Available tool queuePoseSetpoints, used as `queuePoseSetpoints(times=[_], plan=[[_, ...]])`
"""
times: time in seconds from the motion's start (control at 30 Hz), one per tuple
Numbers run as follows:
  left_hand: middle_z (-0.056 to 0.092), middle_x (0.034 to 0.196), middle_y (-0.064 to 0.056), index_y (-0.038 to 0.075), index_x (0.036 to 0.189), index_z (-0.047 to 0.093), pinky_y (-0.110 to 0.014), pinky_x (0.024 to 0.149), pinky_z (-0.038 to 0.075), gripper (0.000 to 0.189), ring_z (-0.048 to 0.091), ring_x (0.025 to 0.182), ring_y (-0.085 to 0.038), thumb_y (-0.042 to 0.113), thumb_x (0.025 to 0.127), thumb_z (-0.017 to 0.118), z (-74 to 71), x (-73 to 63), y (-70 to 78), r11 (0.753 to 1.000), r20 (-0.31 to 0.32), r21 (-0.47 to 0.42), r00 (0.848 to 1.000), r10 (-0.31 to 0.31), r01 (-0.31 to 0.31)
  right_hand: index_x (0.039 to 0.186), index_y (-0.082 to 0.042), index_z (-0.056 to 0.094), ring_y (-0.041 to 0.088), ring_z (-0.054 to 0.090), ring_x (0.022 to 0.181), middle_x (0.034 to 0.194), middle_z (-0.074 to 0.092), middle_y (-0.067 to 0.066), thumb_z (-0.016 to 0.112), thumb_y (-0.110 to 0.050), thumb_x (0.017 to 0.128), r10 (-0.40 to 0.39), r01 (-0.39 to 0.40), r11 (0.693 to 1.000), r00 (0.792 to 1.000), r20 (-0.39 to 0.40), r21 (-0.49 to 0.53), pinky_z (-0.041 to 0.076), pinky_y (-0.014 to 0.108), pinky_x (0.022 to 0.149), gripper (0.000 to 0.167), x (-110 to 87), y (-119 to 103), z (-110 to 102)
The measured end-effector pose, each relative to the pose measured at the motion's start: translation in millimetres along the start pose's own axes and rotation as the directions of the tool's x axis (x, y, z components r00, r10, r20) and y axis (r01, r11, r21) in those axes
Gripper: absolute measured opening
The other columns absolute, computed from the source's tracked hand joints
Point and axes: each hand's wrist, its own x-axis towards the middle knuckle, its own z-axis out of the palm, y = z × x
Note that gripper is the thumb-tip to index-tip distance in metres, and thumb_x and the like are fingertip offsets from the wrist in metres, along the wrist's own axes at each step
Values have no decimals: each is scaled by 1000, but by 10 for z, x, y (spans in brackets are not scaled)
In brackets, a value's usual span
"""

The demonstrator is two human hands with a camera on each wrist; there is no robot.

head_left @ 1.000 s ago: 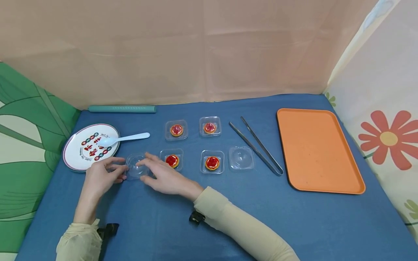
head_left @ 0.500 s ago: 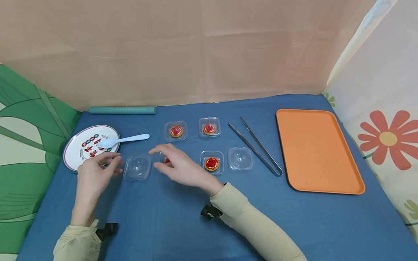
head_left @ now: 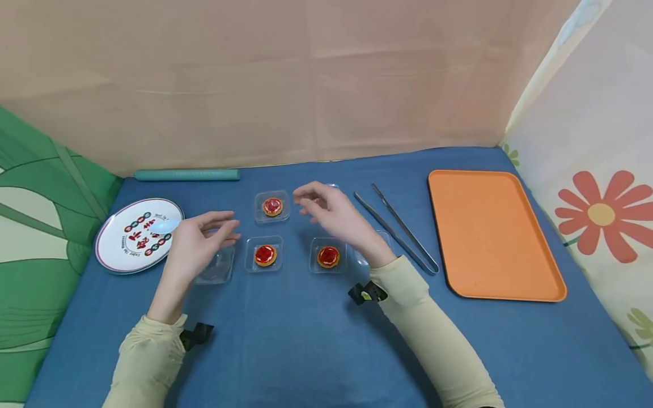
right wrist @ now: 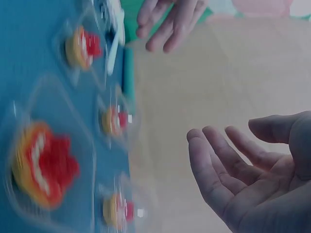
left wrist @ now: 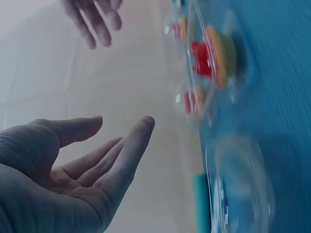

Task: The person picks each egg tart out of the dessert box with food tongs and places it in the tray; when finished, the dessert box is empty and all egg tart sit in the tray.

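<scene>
My left hand [head_left: 196,243] hovers over an empty clear plastic box [head_left: 216,266], its fingers loosely bent and holding nothing. Above the back middle of the table hangs my right hand [head_left: 334,212], fingers relaxed and also bare; it covers most of the back right box. Red-topped tarts sit in clear boxes: one at the back [head_left: 272,207], one at the front left [head_left: 264,255] and one at the front right [head_left: 328,257]. In the right wrist view a tart [right wrist: 43,165] looms close and blurred. Another clear container [head_left: 384,241] is partly hidden behind my right wrist.
Metal tongs [head_left: 395,226] lie right of the boxes, beside an orange tray [head_left: 497,238]. At the left is a white plate [head_left: 117,238] with a pale spoon [head_left: 164,226] on it, its handle hidden behind my left hand. A teal roll [head_left: 186,175] lies along the back edge.
My right hand has left the left-hand clear box and moved right and back, toward the back right box. My left hand has moved right, from beside that box to above it.
</scene>
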Motion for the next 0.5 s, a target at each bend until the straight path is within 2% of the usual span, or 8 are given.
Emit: queuePoseSetpoints(times=[0.07,0.17,0.3,0.5], plan=[[71,123,-33,-12,141,62,-26,80,66,43,79,86,-8,14,108,68,80,74,37,999,41,-44,999,-11,13,139,-1,63,31,70,112,132,69,14,54,-11,114,30,-30,999,999,-30,14,62,52,99,29,18,57,-102],[70,125,-34,-13,142,60,-33,84,67,43,80,94,-23,13,108,67,223,184,106,995,86,-90,996,-30,38,140,-1,63,38,68,117,134,68,15,54,-12,114,68,-66,998,995,-68,20,60,56,99,29,61,154,-241],[71,124,-32,-12,138,64,-41,87,66,39,77,100,-41,10,107,68,447,342,213,992,115,-106,992,-50,63,139,1,63,42,66,118,136,66,21,54,-12,114,110,-110,994,987,-117,8,58,62,99,29,129,275,-375],[72,125,-30,-11,140,63,-42,88,66,39,78,101,-39,10,107,67,711,582,295,989,155,-116,985,-77,96,137,1,64,42,65,117,135,65,24,52,-12,114,158,-166,985,974,-161,-39,58,59,97,29,225,411,-496]])
